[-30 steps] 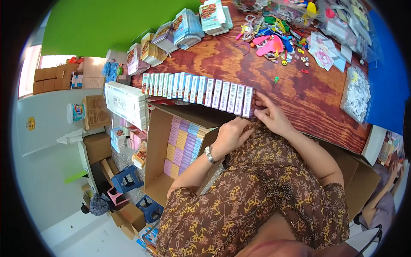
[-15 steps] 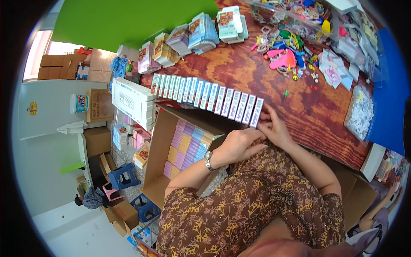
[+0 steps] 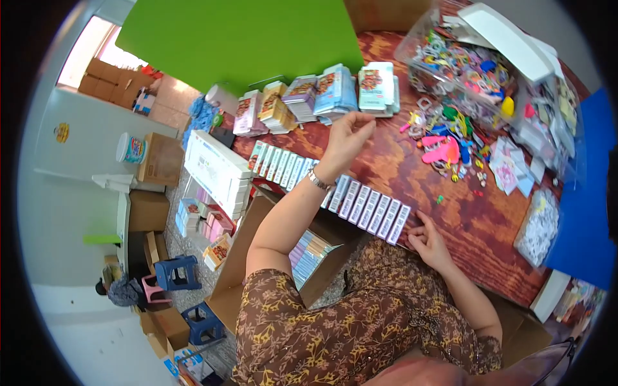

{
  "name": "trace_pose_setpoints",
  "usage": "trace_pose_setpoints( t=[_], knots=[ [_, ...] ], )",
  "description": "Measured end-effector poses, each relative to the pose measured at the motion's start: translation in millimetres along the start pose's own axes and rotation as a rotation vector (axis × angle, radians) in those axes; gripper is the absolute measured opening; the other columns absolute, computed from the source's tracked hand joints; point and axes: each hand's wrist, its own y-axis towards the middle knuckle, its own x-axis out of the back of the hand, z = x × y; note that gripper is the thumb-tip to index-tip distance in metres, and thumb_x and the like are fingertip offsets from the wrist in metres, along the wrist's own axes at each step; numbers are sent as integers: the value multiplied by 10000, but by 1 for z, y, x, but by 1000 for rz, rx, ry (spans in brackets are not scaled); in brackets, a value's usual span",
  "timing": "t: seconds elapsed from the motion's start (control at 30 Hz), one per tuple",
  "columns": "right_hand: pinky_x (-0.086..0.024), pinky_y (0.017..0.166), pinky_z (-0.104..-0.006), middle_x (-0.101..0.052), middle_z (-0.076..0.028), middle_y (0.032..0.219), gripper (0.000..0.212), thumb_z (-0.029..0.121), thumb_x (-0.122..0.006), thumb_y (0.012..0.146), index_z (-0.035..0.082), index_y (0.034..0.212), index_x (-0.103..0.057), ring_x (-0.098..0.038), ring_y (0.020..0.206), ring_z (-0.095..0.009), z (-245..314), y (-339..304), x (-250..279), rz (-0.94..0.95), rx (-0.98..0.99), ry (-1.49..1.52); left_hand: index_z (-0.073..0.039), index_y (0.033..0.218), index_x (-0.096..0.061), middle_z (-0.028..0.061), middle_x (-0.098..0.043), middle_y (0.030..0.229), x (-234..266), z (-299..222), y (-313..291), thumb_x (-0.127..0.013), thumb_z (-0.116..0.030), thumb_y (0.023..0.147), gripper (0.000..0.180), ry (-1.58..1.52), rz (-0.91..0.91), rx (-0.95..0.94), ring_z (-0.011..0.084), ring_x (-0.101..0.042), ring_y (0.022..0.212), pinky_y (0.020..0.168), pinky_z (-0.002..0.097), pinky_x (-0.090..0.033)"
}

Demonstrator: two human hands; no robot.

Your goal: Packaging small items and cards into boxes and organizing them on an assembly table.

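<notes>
Head view: half-open left hand [image 3: 352, 136] seemingly mid-reach beyond box row [image 3: 351, 199]; grasping calls for wider spread. Loosely open right hand [image 3: 431, 246] beside row.

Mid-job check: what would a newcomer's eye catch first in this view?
Probably the bright green panel beyond the table at left, then the jumble of colourful trinkets before the clear bin at right. Along the near edge runs a row of slim boxes, the right hand by its right end, the left hand near the carton stacks.
</notes>
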Motion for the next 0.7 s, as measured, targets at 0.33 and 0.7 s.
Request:
trace_pose_setpoints(
  t=[0.33, 0.7],
  knots=[
    [-573, 681, -261, -626, -102, 993, 567, 65, -555, 1023, -4, 1523, -297, -691, 777, -159, 4, 7, 6, -10, -156, 214, -17, 1162, -666, 191, -722, 935, 235, 47, 74, -708, -212, 850, 371, 801, -784, -223, 343, -708, 869, 769, 426, -557],
    [-580, 667, -268, -619, -93, 962, 511, 34, -539, 1020, -21, 1491, -350, -696, 755, -162, 7, 7, 5, -50, -208, 169, 68, 1225, -595, 289, -658, 1160, 267, 76, 104, -787, -428, 754, 711, 1310, -480, -106, 415, -677, 980, 845, 491, -555]
  ],
)
